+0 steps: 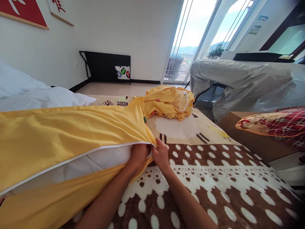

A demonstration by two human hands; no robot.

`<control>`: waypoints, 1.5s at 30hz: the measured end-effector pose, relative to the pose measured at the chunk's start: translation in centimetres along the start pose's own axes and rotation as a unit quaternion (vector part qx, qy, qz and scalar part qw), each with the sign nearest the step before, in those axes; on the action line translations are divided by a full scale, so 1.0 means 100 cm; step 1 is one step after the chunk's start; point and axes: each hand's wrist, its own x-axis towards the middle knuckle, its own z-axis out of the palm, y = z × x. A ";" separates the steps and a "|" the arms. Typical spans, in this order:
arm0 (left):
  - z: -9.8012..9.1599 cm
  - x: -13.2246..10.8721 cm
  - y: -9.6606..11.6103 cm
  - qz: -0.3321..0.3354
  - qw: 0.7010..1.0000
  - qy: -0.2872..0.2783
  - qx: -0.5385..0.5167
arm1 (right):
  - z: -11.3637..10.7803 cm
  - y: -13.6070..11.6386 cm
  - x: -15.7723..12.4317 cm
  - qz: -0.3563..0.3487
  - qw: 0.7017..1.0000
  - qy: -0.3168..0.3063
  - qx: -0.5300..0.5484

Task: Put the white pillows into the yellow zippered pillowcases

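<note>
A yellow duvet cover [71, 127] lies along the left of the bed, its long white zipper [78, 160] undone. Through the opening shows a white quilt [95, 160]. My left hand [140, 152] reaches into the opening near the cover's right corner; its fingers are hidden by the fabric. At that same corner, my right hand [161, 154] pinches the edge of the duvet cover at the end of the zipper. Beyond the corner sits a bunched heap of yellow fabric [169, 100].
A brown and cream patterned blanket [214, 171] covers the bed. White bedding [43, 95] lies at the far left. On the right stand a plastic-draped piece of furniture [250, 82] and a cardboard box [252, 136] with red checked cloth [281, 122] on it. A black folded table [105, 66] leans by the wall.
</note>
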 end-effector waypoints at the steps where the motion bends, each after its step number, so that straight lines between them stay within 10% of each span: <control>1: 0.002 0.001 -0.001 -0.001 1.000 0.004 0.010 | 0.001 0.000 -0.001 0.004 1.000 -0.004 -0.004; 16: -0.018 -0.006 0.000 0.046 0.996 -0.045 0.067 | -0.013 0.010 0.011 0.048 0.993 -0.072 -0.075; 25: -0.029 -0.014 0.014 0.176 0.963 -0.171 0.115 | -0.012 0.018 0.009 0.022 0.984 -0.064 -0.164; 34: -0.037 -0.012 0.014 0.141 0.960 -0.193 0.149 | -0.007 0.018 0.012 0.153 0.966 -0.026 0.206; 45: -0.047 -0.003 0.006 0.127 0.971 -0.197 0.053 | 0.015 0.027 0.008 0.183 0.931 0.002 0.315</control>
